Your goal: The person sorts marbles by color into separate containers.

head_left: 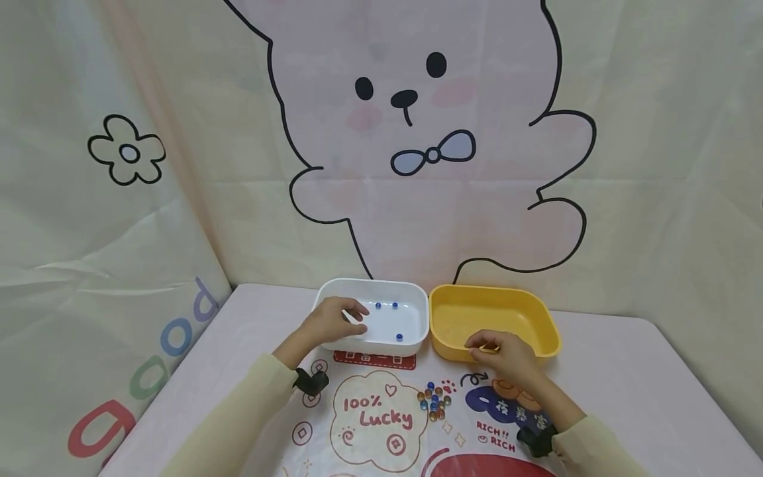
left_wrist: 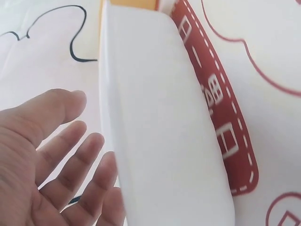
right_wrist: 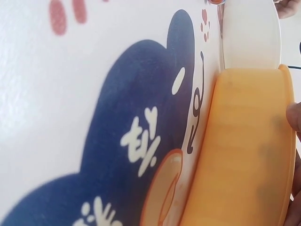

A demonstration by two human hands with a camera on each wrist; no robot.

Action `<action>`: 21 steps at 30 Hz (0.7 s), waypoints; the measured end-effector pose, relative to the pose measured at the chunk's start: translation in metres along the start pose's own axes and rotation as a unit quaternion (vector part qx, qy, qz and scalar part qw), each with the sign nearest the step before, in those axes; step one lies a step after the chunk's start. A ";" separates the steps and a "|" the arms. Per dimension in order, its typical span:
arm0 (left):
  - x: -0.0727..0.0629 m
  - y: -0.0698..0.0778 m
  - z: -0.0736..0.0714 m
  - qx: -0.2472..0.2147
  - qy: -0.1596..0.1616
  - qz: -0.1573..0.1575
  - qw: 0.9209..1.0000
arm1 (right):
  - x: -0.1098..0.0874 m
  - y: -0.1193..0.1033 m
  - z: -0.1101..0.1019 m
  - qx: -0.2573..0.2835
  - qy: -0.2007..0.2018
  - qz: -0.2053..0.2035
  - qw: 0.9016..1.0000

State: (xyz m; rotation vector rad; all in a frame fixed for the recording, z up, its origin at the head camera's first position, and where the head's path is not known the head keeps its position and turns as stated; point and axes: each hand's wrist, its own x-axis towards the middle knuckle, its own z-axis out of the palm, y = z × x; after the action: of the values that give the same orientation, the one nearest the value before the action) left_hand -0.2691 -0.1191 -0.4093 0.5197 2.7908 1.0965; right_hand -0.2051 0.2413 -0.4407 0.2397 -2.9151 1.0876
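Observation:
My left hand (head_left: 330, 320) is over the left side of a white basin (head_left: 369, 346), its thumb and fingers apart with nothing between them. On the basin's floor lie three blue marbles (head_left: 395, 305). In the left wrist view the fingers (left_wrist: 89, 146) are loosely bent beside the white wall. Over the front rim of a yellow basin (head_left: 536, 318) is my right hand (head_left: 507, 354), fingers loosely bent downward. The right wrist view shows its thumb apart from the fingers beyond the rim, mostly cut off by the frame edge. No marble shows in that hand.
A small cluster of blue and amber marbles (head_left: 434, 401) lies on the printed tablecloth (head_left: 381, 457) in front of the basins. The two basins stand side by side against a cloth backdrop (head_left: 656, 232) with a bear drawing.

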 end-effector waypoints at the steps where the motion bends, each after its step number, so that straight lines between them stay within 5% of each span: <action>1: -0.002 0.002 0.001 -0.003 0.002 0.000 1.000 | 0.000 0.000 0.000 0.000 0.000 0.000 1.000; 11: -0.024 0.031 0.006 -0.031 0.019 0.030 0.999 | 0.000 -0.001 -0.002 -0.002 -0.001 -0.003 1.000; 21: -0.039 0.045 0.028 -0.065 -0.005 0.047 0.997 | 0.000 0.000 0.000 -0.002 -0.001 0.000 1.000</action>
State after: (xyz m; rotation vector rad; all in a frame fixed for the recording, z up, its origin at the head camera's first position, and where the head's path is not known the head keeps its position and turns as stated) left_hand -0.2137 -0.0839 -0.4008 0.6457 2.6868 1.2805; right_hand -0.2052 0.2415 -0.4412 0.2407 -2.9194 1.0819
